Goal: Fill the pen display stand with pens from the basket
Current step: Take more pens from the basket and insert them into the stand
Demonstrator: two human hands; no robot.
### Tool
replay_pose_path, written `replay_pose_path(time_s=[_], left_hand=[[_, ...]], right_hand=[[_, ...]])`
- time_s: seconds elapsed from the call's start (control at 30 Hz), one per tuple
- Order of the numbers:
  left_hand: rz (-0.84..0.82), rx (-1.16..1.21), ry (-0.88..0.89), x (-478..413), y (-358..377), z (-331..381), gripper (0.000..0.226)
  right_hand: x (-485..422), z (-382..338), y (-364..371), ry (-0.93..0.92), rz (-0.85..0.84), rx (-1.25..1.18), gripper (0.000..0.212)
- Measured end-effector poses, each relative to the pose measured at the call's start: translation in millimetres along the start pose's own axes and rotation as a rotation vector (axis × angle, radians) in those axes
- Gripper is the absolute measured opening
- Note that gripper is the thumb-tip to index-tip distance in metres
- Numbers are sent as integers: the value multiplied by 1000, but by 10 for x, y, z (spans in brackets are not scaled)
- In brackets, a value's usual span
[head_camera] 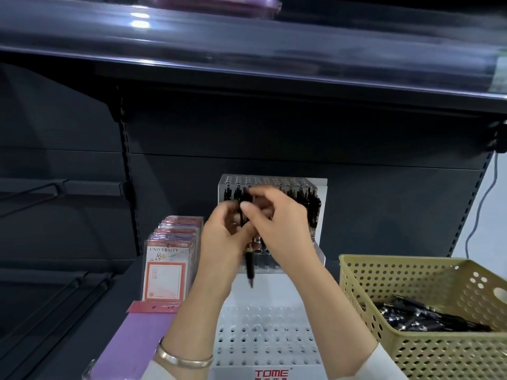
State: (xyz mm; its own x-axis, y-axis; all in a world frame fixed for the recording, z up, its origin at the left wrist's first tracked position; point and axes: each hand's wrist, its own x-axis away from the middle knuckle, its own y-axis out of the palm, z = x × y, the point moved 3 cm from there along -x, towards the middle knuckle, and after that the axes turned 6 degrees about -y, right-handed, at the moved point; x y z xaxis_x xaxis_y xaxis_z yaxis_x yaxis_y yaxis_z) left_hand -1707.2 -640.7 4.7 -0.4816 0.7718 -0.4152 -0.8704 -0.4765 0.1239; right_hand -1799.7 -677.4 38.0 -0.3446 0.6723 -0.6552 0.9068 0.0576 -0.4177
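Observation:
A clear tiered pen display stand [269, 338] with rows of holes stands on the dark shelf in front of me; its top tier [299, 187] holds several black pens. Both hands meet in front of the middle tier. My left hand [222, 239] is closed around black pens, and one black pen [250, 266] hangs point-down below it. My right hand [277, 220] pinches the upper end of a black pen at the same spot. A beige perforated basket [411, 283] at the right holds several more black pens [428, 319].
Packaged cards marked UNIVERSITY [167, 267] stand in a row left of the stand. A purple pack with a red header [131, 341] lies in front of them. An upper shelf [247, 50] overhangs. A cable [482, 204] hangs at the far right.

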Motion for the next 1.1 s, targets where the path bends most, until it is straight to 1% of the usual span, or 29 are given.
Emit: replay_pose_path(time_s=[0.1, 0.23, 0.3, 0.4, 0.47, 0.53, 0.57, 0.63, 0.67, 0.73, 0.83, 0.93, 1.1], left_hand=[[1, 5, -4, 8, 6, -9, 27], [-47, 2, -26, 9, -71, -48, 17], [-78, -51, -28, 5, -109, -58, 21], [-105, -144, -27, 8, -124, -45, 30], [-114, -162, -23, 13, -116, -31, 30], [-108, -190, 5, 20, -120, -7, 29], [-98, -225, 34, 23, -126, 8, 30], [-74, -313, 93, 26, -133, 44, 31], [-59, -344, 123, 29, -137, 58, 32], [-15, -360, 176, 38, -155, 70, 32], [61, -347, 218, 18, -203, 56, 20], [93, -378, 197, -21, -245, 3, 18], [7, -513, 114, -19, -158, -115, 23]], right_hand=[[9, 12, 18, 48, 11, -129, 18], [-10, 54, -81, 91, 115, -301, 14], [-7, 84, -115, 133, 155, -357, 18], [-1, 88, -105, 165, 128, -384, 14], [-8, 66, -91, 151, 111, -357, 16], [-12, 40, -93, 122, 117, -289, 11], [-14, 25, -98, 110, 120, -235, 11], [-11, -17, -117, 107, 115, -141, 25], [-12, -37, -131, 107, 114, -122, 27], [-9, -93, -165, 81, 124, -124, 22], [-3, -193, -232, 1, 191, -100, 13], [6, -200, -236, -34, 218, -30, 18], [-8, -24, -88, -1, 179, 75, 29]])
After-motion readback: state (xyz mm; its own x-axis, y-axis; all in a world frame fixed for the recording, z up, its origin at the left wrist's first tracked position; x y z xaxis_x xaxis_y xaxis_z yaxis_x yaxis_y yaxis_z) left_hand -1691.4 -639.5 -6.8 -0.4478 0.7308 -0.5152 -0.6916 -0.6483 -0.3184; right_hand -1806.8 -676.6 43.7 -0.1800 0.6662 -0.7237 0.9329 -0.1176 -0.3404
